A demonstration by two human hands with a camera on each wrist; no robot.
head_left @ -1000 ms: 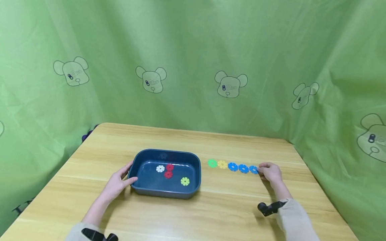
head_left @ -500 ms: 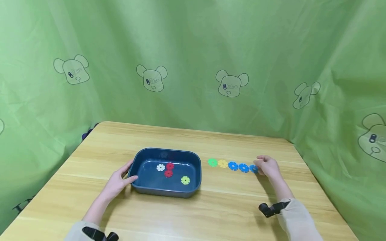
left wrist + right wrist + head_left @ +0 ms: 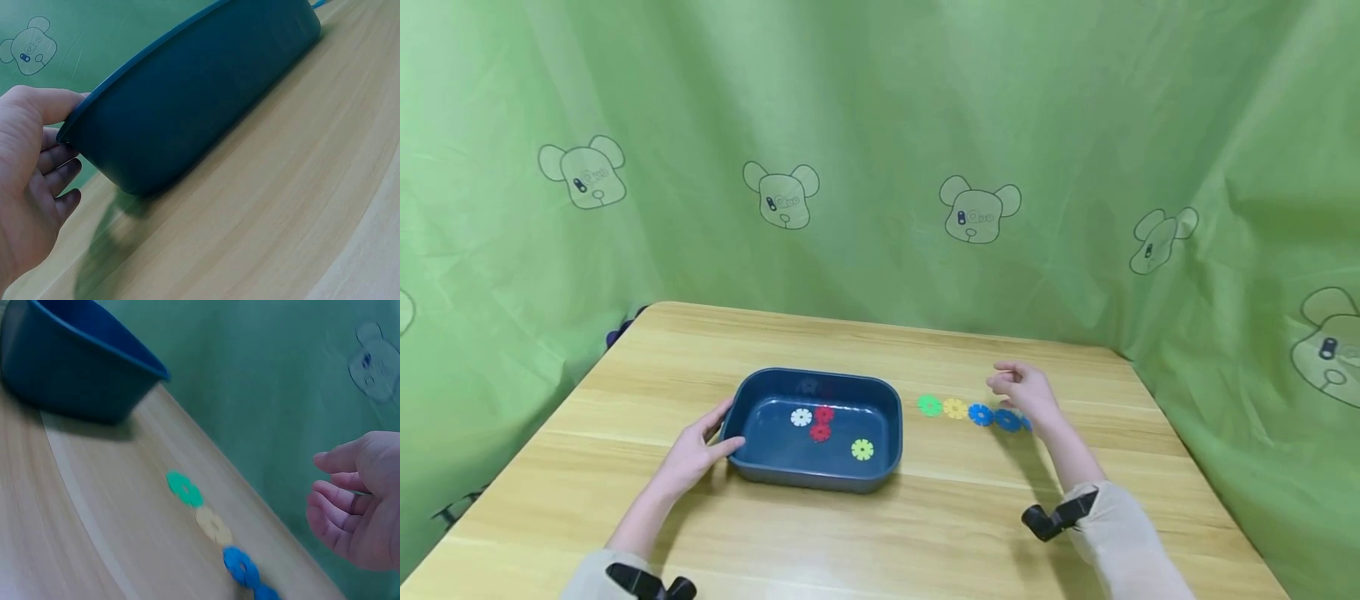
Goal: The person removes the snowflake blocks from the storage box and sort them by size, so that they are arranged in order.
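My left hand [image 3: 691,460] grips the left rim of a dark blue plastic bin [image 3: 812,479], thumb over the edge and fingers outside. Inside the bin lie a white snowflake disc [image 3: 801,417], two red snowflake discs [image 3: 821,432] and a yellow-green one [image 3: 862,450]. To its right a row of snowflake discs runs along the table: green [image 3: 929,406], yellow [image 3: 955,408], then several blue ones [image 3: 981,415]. My right hand [image 3: 1028,392] hovers above the blue end, fingers loosely bent with nothing between them in the right wrist view. It partly hides the last blue disc.
The wooden table [image 3: 880,550] carries the bin and the row. A green curtain [image 3: 865,100] printed with bear heads hangs behind and at both sides. Each wrist wears a black camera strap [image 3: 1060,515].
My right hand has let go of the last blue disc, lifted, and moved left over the blue end of the row. The left hand stays on the bin.
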